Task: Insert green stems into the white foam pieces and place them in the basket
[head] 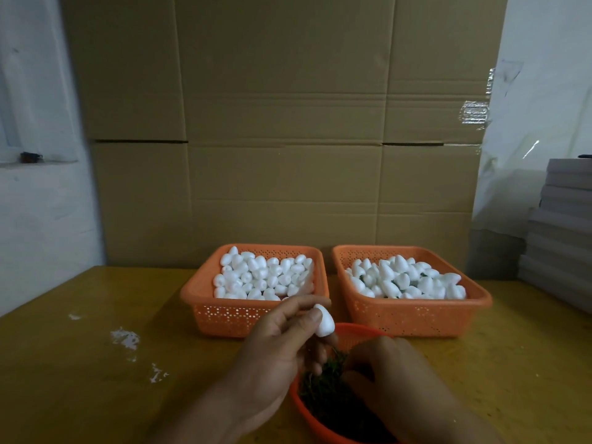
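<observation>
Head view: two hands at work over three orange plastic baskets on a yellow-brown wooden bench (96,363).

Counted: two rectangular perforated orange baskets side by side at the back, the left basket (224,312) heaped with plain white egg-shaped foam pieces (259,277), the right basket (416,315) heaped with foam pieces showing green between them (407,280); one round orange basket (307,411) nearest the camera holding dark green stems (326,389). The left hand (278,347) pinches one white foam piece (324,322) between thumb and fingertips, raised above the round basket's rim. The right hand (384,370) reaches into the stems, fingers curled; whether it grips any cannot be told. Brown corrugated cardboard sheets (282,123) stand behind. White crumbs (125,338) lie at left. No legible writing.
</observation>
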### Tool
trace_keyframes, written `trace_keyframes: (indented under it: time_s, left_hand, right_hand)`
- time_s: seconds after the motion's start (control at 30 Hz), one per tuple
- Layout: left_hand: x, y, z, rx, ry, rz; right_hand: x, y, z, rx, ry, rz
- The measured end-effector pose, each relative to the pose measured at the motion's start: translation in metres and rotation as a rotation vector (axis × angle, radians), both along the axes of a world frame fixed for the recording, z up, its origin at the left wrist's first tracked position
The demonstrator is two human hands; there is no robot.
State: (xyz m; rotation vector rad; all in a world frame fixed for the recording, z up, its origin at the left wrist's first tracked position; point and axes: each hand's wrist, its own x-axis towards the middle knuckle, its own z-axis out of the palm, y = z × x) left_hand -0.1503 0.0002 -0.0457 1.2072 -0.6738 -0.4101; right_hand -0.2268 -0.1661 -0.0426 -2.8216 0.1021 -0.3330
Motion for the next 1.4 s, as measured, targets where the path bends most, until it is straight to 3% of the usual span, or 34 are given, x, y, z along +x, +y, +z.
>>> trace_keyframes:
  time_s: [0.2,0.37,0.53,0.7,1.03,1.4]
  left_hand:
    - [-0.002,0.002,0.005,-0.044,0.125,-0.006]
    - [-0.004,0.002,0.008,-0.03,0.227,-0.003]
    - [-0.005,0.004,0.01,-0.005,0.277,-0.002]
    - [-0.007,0.003,0.011,0.01,0.287,0.028]
    - [-0.01,0.003,0.012,0.024,0.277,0.026]
    - [-0.009,0.0,0.009,0.041,0.205,0.062]
  right_hand:
    - [-0.002,-0.002,0.001,0.219,-0.189,0.073]
    - [-0.002,0.0,0.004,0.599,-0.414,0.048]
    - [-0.007,0.015,0.013,0.959,-0.486,0.173]
    - [-0.01,0.02,0.015,1.126,-0.53,0.207]
    - [-0.007,0.024,0.009,1.035,-0.665,0.163]
    - [-0.011,0.029,0.007,0.645,-0.751,0.152]
